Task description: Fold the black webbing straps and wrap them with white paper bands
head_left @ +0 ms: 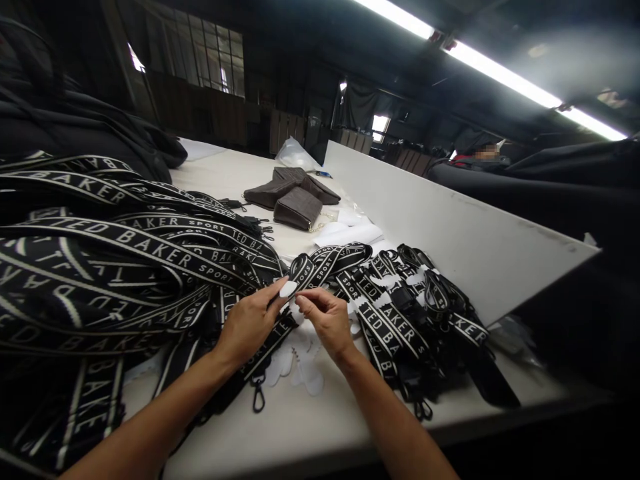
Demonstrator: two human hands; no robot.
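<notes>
My left hand (250, 321) and my right hand (327, 319) meet over the white table (300, 427), both pinched on one black strap with white lettering (320, 261) that is folded into a loop. A small white tab (289, 289) sits between my left thumb and the strap. The strap's end with a black metal clip (259, 397) hangs below my left wrist. Several white paper pieces (300, 367) lie on the table under my hands.
A big heap of the same lettered straps (110, 253) fills the left side. A bundled pile of straps (420, 300) lies to the right. Brown pouches (295, 197) rest farther back. A tilted white board (450, 227) borders the right. A person sits far behind.
</notes>
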